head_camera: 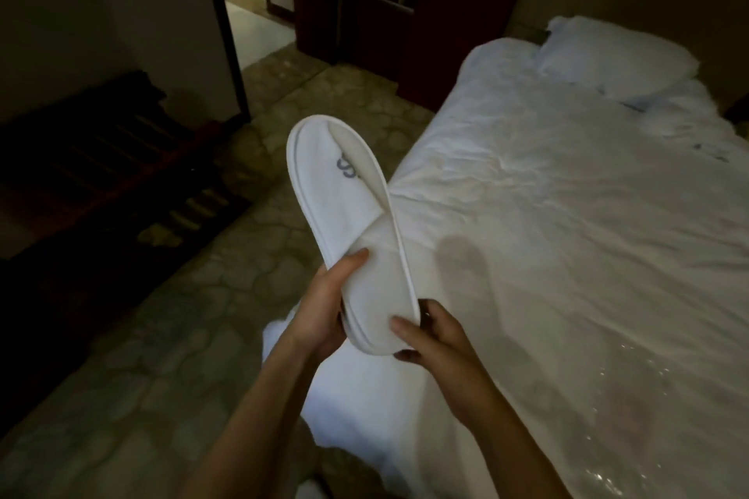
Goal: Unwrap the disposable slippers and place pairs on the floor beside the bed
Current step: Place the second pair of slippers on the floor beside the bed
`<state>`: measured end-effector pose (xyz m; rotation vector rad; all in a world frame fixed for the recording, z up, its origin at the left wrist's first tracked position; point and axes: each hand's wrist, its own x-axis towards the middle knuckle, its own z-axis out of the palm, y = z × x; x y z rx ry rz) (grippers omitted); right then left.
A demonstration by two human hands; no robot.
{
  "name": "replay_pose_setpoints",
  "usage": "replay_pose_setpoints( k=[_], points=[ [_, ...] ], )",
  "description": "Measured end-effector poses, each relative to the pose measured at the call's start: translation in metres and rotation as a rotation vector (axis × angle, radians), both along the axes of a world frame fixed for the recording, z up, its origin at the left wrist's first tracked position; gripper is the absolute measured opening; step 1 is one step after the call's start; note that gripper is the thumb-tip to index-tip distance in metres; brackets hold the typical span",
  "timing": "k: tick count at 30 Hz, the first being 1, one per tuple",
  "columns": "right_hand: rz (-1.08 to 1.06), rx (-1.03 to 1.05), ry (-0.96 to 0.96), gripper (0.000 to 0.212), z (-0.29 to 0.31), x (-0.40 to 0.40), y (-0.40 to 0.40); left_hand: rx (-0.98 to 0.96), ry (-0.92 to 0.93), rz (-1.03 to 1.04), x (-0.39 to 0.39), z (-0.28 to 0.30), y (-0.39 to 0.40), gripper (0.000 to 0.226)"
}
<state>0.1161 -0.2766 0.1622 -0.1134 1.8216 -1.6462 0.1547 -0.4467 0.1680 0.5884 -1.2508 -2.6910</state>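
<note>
White disposable slippers (348, 215) with a grey logo on the upper are held flat together in the air, toes pointing away from me, over the bed's left edge. My left hand (320, 308) grips the heel end from the left, thumb on the insole. My right hand (429, 336) holds the same heel end from the right, fingers curled underneath. A second sole edge shows under the top slipper. Clear plastic wrapping (616, 429) glints on the bed at lower right.
The bed (567, 223) with white duvet and a pillow (616, 57) fills the right side. Stone-patterned floor (182, 336) runs along its left. A dark wooden slatted rack (89, 174) stands at left. An open doorway (251, 12) lies beyond.
</note>
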Motion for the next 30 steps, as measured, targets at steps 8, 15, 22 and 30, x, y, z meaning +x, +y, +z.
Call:
replay_pose_setpoints(
  k=[8,15,22,30],
  points=[
    [0.185,0.006,0.093,0.033,0.016,0.000,-0.083,-0.090,0.011,0.098,0.019,0.018,-0.080,0.045],
    [0.173,-0.015,0.190,0.054,0.018,-0.021,-0.147,-0.196,-0.031,0.048,0.015,0.020,-0.136,0.039],
    [-0.087,-0.126,0.245,0.033,0.021,-0.092,-0.253,-0.341,-0.051,-0.066,-0.025,0.028,-0.217,0.031],
    [-0.156,-0.142,0.182,0.032,0.033,-0.155,-0.345,-0.350,-0.043,-0.197,-0.085,0.053,-0.298,0.045]
  ],
)
